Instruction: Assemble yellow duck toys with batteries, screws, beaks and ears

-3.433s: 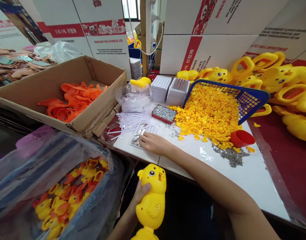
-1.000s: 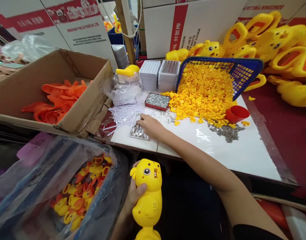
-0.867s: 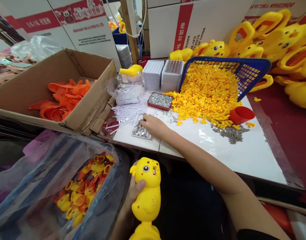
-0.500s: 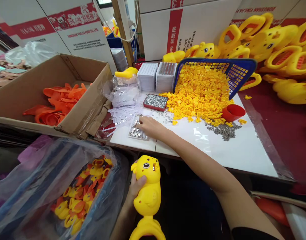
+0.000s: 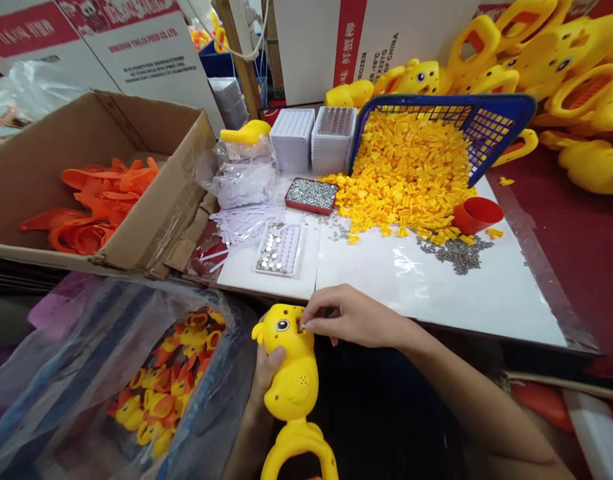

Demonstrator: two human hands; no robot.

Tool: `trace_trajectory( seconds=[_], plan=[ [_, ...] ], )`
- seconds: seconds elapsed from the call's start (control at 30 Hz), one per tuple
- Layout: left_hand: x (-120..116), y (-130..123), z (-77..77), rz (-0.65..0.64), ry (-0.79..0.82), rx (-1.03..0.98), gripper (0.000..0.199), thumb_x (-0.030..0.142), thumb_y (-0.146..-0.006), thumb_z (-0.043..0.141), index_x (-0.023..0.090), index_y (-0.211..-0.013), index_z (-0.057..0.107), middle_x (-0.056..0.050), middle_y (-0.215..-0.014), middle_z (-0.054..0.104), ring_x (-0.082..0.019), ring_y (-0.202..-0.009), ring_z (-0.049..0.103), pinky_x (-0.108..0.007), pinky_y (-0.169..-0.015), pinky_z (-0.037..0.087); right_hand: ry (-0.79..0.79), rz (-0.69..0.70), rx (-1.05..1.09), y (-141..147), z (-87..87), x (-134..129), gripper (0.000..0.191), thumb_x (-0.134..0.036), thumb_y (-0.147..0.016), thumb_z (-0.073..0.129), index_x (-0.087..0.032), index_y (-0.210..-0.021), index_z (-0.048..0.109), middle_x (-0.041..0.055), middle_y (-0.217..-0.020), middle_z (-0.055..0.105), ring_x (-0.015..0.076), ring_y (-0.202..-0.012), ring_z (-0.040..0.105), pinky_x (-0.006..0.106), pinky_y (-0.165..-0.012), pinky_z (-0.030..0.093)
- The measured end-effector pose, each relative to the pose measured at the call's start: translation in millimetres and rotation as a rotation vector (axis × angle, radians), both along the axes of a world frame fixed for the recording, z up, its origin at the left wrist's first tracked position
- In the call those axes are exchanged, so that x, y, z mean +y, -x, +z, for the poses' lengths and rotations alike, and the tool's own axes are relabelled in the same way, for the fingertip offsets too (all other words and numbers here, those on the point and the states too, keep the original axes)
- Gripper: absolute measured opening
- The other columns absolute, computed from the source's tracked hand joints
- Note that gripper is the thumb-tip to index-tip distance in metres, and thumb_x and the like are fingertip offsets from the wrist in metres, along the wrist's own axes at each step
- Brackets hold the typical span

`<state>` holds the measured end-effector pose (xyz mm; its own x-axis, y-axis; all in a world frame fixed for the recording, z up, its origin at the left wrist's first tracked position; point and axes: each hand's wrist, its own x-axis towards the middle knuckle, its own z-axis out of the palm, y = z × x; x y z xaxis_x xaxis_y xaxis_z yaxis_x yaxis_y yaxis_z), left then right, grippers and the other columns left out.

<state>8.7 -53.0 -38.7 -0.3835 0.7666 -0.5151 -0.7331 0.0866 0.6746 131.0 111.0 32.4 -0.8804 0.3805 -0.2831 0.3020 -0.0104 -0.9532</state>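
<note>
My left hand [image 5: 270,367] is wrapped round a yellow plastic duck toy [image 5: 292,387] with a ring handle, held upright below the table's front edge. The duck's side faces up, showing an eye, speaker holes and a small rectangular opening in the head. At that opening my right hand [image 5: 343,315] pinches small silver button cells, mostly hidden by the fingertips. On the table behind, a white tray [image 5: 289,248] holds more button cells [image 5: 270,248] on its left side, and bare pockets show on its right.
A blue basket [image 5: 496,133] spills yellow clips [image 5: 411,180]. Nearby are a red cup [image 5: 479,215], loose screws [image 5: 456,253], a red tray of small metal parts [image 5: 311,195] and stacked white trays [image 5: 292,140]. Cardboard box [image 5: 186,160] holds orange parts; a lined bin [image 5: 226,373] holds finished-looking ducks.
My right hand has moved from the button cell tray to the duck's head, with fewer cells left in the tray. My left hand still grips the duck.
</note>
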Motion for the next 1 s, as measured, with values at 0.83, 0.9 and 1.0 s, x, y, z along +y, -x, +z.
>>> trace_trajectory(
  seconds=[0.83, 0.9, 1.0],
  plan=[
    [4, -12, -5.7, -0.494, -0.195, 0.357, 0.089, 0.043, -0.059, 0.089, 0.03, -0.129, 0.036, -0.005, -0.116, 0.056, -0.025, -0.094, 0.067, -0.035, -0.075, 0.058, 0.252, 0.19, -0.198, -43, -6.3, 6, 0.058, -0.031, -0.071, 0.087, -0.02, -0.115, 0.051, -0.0029, -0.096, 0.052, 0.0077, -0.066, 0.059, 0.019, -0.051, 0.053],
    [1, -14, -8.2, -0.517, -0.172, 0.311, 0.091, 0.043, -0.06, 0.089, 0.03, -0.131, 0.034, -0.006, -0.118, 0.056, -0.027, -0.097, 0.068, -0.035, -0.076, 0.058, 0.263, 0.22, -0.183, -46, -7.1, 6, 0.069, -0.03, -0.07, 0.088, -0.021, -0.128, 0.051, -0.0005, -0.103, 0.054, 0.0078, -0.071, 0.061, 0.018, -0.055, 0.055],
    [0, -15, -13.6, -0.547, -0.206, 0.226, 0.093, 0.042, -0.061, 0.089, 0.032, -0.133, 0.031, -0.007, -0.123, 0.057, -0.03, -0.103, 0.069, -0.036, -0.076, 0.058, 0.269, 0.218, -0.187, -49, -8.0, 4, 0.08, -0.031, -0.073, 0.087, -0.024, -0.142, 0.047, 0.0024, -0.112, 0.052, 0.0073, -0.072, 0.062, 0.019, -0.056, 0.058]
  ],
)
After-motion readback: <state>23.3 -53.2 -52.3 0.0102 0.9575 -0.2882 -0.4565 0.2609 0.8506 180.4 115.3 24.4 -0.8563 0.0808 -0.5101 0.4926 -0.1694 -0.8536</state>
